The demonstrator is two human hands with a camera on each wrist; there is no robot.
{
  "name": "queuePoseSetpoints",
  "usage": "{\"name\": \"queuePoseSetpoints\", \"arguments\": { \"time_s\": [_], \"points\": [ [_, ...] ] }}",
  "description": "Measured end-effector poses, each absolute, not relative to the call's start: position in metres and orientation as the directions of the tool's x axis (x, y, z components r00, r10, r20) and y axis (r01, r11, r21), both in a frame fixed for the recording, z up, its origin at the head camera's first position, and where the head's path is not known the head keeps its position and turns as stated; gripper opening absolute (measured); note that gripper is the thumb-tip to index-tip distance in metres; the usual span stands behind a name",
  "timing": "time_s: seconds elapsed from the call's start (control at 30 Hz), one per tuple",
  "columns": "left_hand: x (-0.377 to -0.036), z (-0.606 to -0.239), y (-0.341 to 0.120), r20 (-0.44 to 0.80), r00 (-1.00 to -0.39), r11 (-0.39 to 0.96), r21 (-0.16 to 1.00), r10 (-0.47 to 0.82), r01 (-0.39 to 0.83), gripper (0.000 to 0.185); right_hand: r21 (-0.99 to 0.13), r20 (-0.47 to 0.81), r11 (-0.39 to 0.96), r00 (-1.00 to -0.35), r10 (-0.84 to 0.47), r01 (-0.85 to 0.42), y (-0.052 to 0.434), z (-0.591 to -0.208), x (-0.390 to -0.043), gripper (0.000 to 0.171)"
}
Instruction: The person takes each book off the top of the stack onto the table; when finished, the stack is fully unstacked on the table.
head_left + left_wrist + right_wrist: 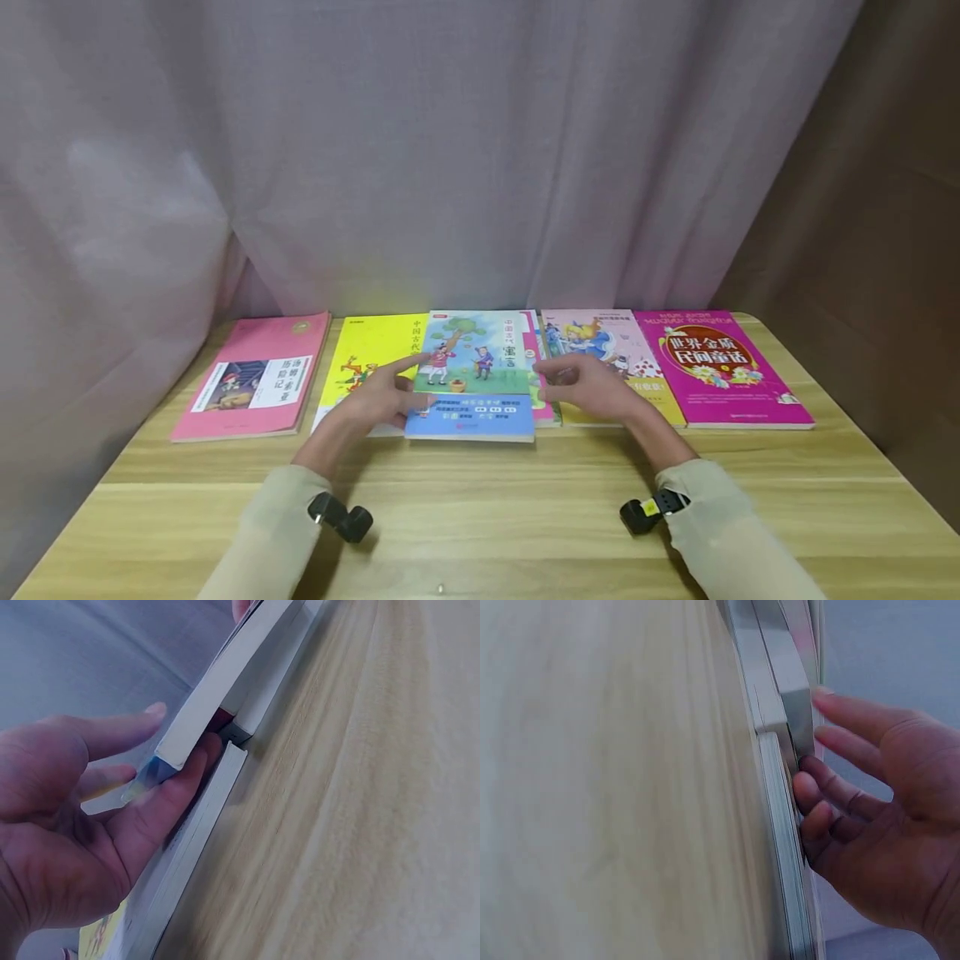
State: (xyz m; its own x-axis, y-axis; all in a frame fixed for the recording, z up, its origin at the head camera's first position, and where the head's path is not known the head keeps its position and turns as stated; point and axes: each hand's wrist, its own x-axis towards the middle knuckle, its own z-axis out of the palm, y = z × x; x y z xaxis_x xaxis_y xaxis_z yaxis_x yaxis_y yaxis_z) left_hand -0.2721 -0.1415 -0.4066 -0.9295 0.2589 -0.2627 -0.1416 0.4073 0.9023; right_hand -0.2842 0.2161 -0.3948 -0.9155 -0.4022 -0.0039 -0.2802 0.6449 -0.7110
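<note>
We see a picture book [468,373] gripped at both long edges

The picture book lies face up over the middle of the row, its long axis running away from the person, its top end toward the curtain [480,150] and a blue strip [472,421] across its near end. It overlaps the yellow book [378,342] and a pink-and-white book [552,410]. We make out a smooth rectangular cover over a thick block of pale pages. The table [480,517] has streaky wood grain; the curtain hangs in soft cloth folds. The left hand [381,392] grips the left edge, fingers underneath and thumb above. The right hand [591,387], partly closed with fingers bent, holds the right edge. We see both forearms angle inward in pale sleeves [270,533], black bands [341,517] at the wrists.
</note>
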Motion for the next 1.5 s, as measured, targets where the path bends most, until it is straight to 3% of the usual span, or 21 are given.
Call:
{"name": "queuePoseSetpoints", "arguments": {
  "time_s": [0.4, 0.77, 0.93, 1.5],
  "points": [
    [-0.273, -0.412, -0.143, -0.271, -0.929, 0.308, 0.932, 0.252, -0.189, 0.102, -0.714, -0.015, 0.64, -0.909, -0.417, -0.282, 0.214, -0.4, -0.283, 0.051],
    [-0.266, -0.416, -0.146, -0.307, -0.909, 0.151, 0.95, 0.284, -0.274, 0.099, -0.719, -0.029, 0.642, -0.911, -0.411, -0.267, 0.212, -0.4, -0.283, 0.054],
    [-0.262, -0.415, -0.148, -0.278, -0.907, 0.085, 0.96, 0.316, -0.265, 0.098, -0.716, -0.022, 0.644, -0.914, -0.405, -0.269, 0.213, -0.402, -0.283, 0.053],
    [-0.242, -0.391, -0.167, -0.172, -0.94, 0.065, 0.985, 0.296, -0.159, 0.096, -0.703, -0.033, 0.665, -0.923, -0.383, -0.251, 0.214, -0.4, -0.284, 0.052]
  ]
}}
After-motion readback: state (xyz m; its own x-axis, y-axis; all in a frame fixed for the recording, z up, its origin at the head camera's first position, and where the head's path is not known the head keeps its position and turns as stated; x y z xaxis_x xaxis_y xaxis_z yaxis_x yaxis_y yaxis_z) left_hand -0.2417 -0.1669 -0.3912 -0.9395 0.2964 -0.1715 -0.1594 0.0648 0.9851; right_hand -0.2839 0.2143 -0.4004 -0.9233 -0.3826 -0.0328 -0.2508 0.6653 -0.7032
